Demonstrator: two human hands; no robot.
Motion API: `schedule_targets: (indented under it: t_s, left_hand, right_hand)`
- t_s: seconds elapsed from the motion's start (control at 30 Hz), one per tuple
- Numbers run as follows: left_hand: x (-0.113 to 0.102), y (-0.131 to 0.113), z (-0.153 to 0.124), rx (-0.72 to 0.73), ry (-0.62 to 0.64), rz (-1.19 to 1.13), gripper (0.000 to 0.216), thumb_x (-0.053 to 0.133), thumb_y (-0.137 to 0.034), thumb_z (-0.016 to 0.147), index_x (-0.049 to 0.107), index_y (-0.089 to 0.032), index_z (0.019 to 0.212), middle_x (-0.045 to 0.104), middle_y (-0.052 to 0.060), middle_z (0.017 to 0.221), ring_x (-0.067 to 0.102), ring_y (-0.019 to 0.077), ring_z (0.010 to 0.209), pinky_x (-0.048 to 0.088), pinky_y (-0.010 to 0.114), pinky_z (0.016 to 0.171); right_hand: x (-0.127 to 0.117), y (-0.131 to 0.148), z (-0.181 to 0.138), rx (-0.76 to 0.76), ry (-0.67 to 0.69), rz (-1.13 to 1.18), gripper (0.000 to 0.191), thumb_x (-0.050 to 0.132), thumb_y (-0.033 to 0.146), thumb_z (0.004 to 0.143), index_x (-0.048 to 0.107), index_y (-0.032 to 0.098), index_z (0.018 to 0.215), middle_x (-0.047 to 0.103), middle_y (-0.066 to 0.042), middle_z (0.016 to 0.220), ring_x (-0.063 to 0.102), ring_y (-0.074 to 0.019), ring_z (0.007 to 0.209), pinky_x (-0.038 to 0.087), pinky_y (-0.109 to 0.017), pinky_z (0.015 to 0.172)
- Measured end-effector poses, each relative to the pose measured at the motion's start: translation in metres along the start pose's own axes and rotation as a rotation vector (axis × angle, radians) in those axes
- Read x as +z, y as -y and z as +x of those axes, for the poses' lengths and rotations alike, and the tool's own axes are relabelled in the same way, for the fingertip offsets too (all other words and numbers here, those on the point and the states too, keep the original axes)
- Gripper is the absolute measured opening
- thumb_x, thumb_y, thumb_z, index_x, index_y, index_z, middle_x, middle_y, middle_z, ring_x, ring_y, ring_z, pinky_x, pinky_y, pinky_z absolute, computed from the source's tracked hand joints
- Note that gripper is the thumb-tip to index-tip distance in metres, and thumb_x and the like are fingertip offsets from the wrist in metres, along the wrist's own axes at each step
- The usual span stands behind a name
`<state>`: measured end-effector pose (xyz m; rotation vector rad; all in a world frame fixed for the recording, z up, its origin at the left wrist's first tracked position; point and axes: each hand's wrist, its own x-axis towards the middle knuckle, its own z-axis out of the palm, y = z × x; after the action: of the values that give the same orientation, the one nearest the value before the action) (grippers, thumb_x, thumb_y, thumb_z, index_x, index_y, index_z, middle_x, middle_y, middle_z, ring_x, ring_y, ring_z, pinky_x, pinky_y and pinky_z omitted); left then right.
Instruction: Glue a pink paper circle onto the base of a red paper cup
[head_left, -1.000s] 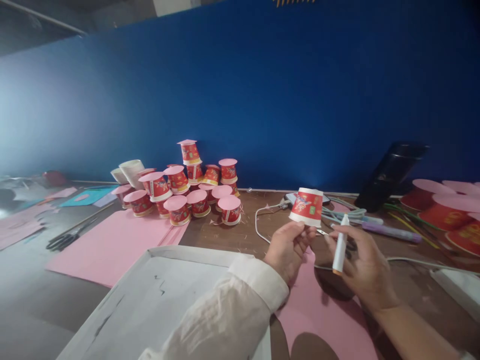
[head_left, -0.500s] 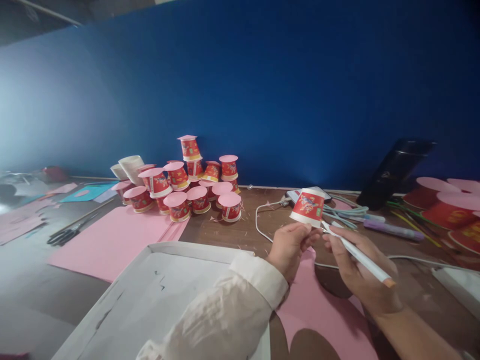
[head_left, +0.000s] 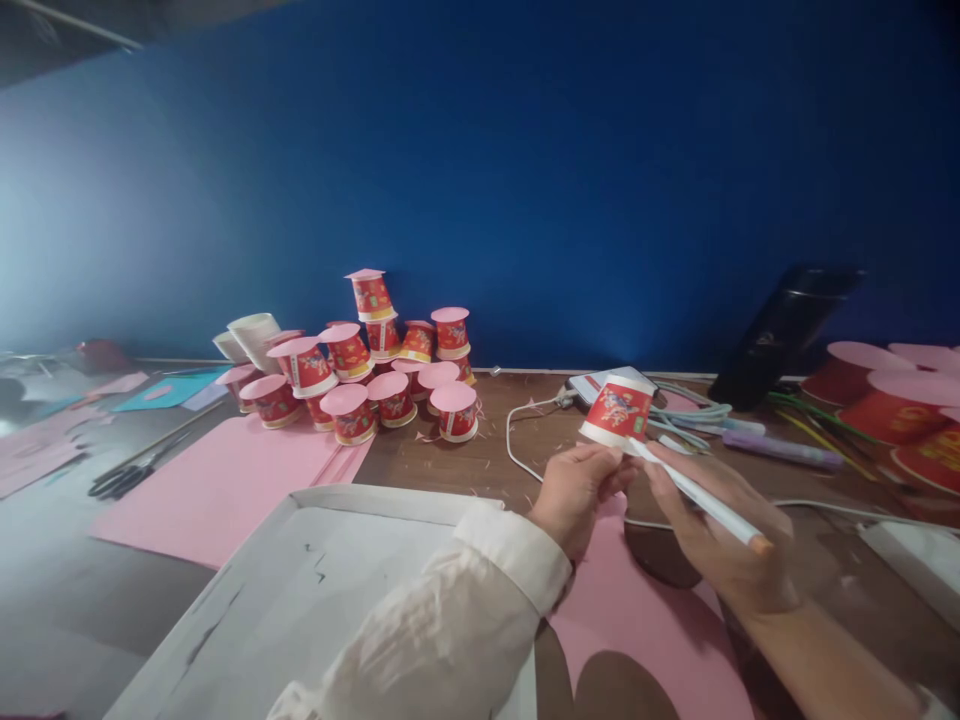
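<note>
My left hand (head_left: 576,492) pinches the rim of a red-and-white paper cup (head_left: 619,412), which is upside down and slightly tilted. A white pen with an orange end (head_left: 709,500) lies across my right hand (head_left: 731,535), closed around it; its tip points at the cup's lower right edge. Whether the tip touches the rim I cannot tell. Beneath both hands spreads a pink paper sheet (head_left: 645,620) with rounded cut-outs. To the left, several red cups topped with pink discs (head_left: 375,390) stand grouped, some stacked.
A shallow white box lid (head_left: 300,600) lies at front left, beside pink paper sheets (head_left: 217,480) and scissors (head_left: 135,475). White cables (head_left: 517,450), a purple marker (head_left: 784,450), a dark bottle (head_left: 784,335) and larger red tubs (head_left: 900,400) occupy the right. A blue partition (head_left: 480,180) closes the back.
The pen tip has shifted slightly up and left, closer to the cup's rim, along with my right hand. My left hand keeps the cup almost in place. The view has shifted slightly.
</note>
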<state>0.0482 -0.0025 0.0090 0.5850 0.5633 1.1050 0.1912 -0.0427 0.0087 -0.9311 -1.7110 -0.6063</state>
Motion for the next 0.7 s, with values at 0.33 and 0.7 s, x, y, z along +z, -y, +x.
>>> schedule_targets:
  t_s: [0.33, 0.7]
  left_hand:
    - [-0.0012, 0.0034, 0.0007, 0.014, 0.017, 0.033, 0.041, 0.098, -0.041, 0.056, 0.079, -0.011, 0.076, 0.073, 0.009, 0.087, 0.068, 0.0176, 0.086, 0.051, 0.037, 0.099]
    - [-0.0030, 0.0048, 0.0018, 0.023, 0.019, 0.061, 0.042, 0.097, -0.044, 0.057, 0.080, -0.012, 0.077, 0.074, 0.009, 0.085, 0.068, 0.0168, 0.084, 0.052, 0.037, 0.098]
  right_hand:
    - [0.0013, 0.0004, 0.0014, 0.008, -0.001, 0.020, 0.055, 0.077, 0.003, 0.083, 0.070, 0.023, 0.134, 0.081, -0.005, 0.112, 0.079, -0.0218, 0.094, 0.062, -0.033, 0.093]
    - [0.0013, -0.0011, -0.0009, 0.025, -0.011, 0.001, 0.048, 0.075, 0.012, 0.088, 0.069, 0.026, 0.134, 0.081, -0.005, 0.116, 0.080, -0.0246, 0.092, 0.066, -0.038, 0.089]
